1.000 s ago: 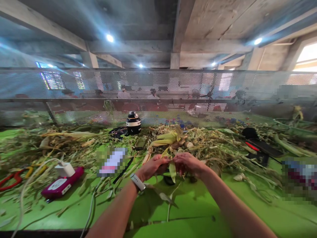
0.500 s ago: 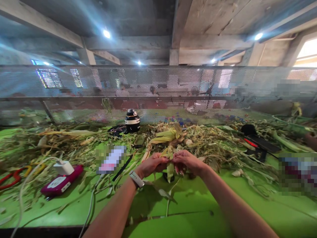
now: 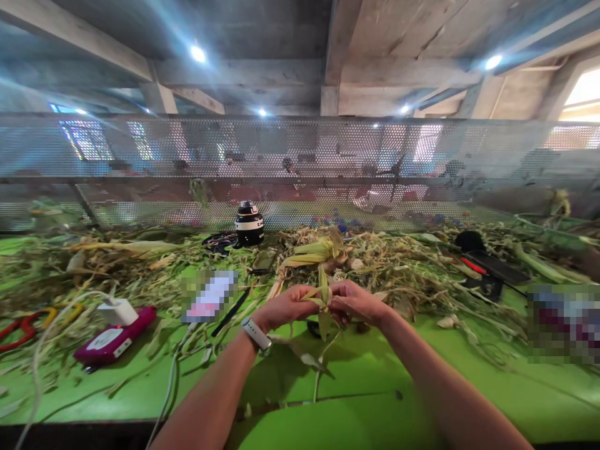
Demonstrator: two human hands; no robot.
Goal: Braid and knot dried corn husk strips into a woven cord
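Note:
Between my two hands is a pale green corn husk [image 3: 324, 300], its strips sticking up and hanging down. My left hand [image 3: 291, 306], with a white-banded watch [image 3: 256, 334] at the wrist, pinches the husk from the left. From the other side my right hand [image 3: 356, 301] grips it with bent fingers; the fingertips are partly hidden. Just beyond the hands lies a bundle of yellow-green husks [image 3: 313, 251] on a heap of dry husk scraps [image 3: 394, 265]. A loose strip of husk [image 3: 304, 357] rests on the green table [image 3: 365, 369] below my hands.
A magenta power strip [image 3: 115, 334] with a white charger [image 3: 117, 311], a phone [image 3: 210, 297] on a cable, and orange-handled scissors [image 3: 23, 328] lie at left. A black jar-shaped bottle [image 3: 249, 224] stands behind. Dark devices [image 3: 497, 265] lie at right. A perforated metal screen [image 3: 300, 150] runs across the back.
The husk between my fingers has turned, and a strip now points up above my hands. Both hands remain in nearly the same place. The view has tilted slightly.

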